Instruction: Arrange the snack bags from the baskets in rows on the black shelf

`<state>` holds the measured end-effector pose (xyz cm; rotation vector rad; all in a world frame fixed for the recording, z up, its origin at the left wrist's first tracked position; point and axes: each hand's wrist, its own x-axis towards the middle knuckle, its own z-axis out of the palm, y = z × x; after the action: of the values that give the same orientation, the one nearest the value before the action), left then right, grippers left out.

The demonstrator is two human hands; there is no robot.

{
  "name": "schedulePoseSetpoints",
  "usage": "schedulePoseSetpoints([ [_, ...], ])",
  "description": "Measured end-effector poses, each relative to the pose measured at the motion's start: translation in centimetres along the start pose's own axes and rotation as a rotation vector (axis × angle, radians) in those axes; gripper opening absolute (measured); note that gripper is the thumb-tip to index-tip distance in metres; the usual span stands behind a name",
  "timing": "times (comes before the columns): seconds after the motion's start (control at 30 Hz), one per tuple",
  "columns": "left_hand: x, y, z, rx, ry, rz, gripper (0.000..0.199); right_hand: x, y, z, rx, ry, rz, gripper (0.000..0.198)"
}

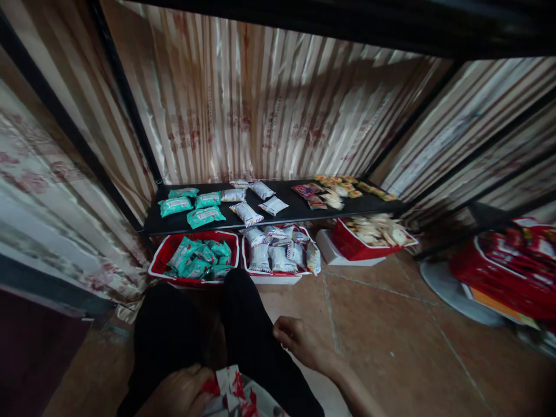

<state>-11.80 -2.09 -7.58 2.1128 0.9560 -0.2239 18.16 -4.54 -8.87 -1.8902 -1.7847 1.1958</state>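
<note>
The left hand (180,394) holds a red-white packet (232,391) in its fingers; the right hand (299,341) hangs loosely curled and holds nothing, near the low shelf (299,205).

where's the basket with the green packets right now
In the head view, the red basket of green packets sits on the floor at left, under the black shelf, beside the basket of white packets.

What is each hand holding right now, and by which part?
The left hand grips a red-and-white packet by its left edge. The right hand holds nothing and rests on the knee.
</note>
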Motion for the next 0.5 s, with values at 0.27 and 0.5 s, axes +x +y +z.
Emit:
schedulePoseSetpoints([
  [0.27,2.5,0.3,-2.4,-0.001,-0.031,-0.062,0.031,1.8,0.4,0.1,0.051,0.012,0.045,0.018],
  [0.5,4.5,0.8,-0.8,-0.014,-0.096,-0.001,0.032,0.9,3.9,2.2,0.258,0.085,0.116,0.017],
])
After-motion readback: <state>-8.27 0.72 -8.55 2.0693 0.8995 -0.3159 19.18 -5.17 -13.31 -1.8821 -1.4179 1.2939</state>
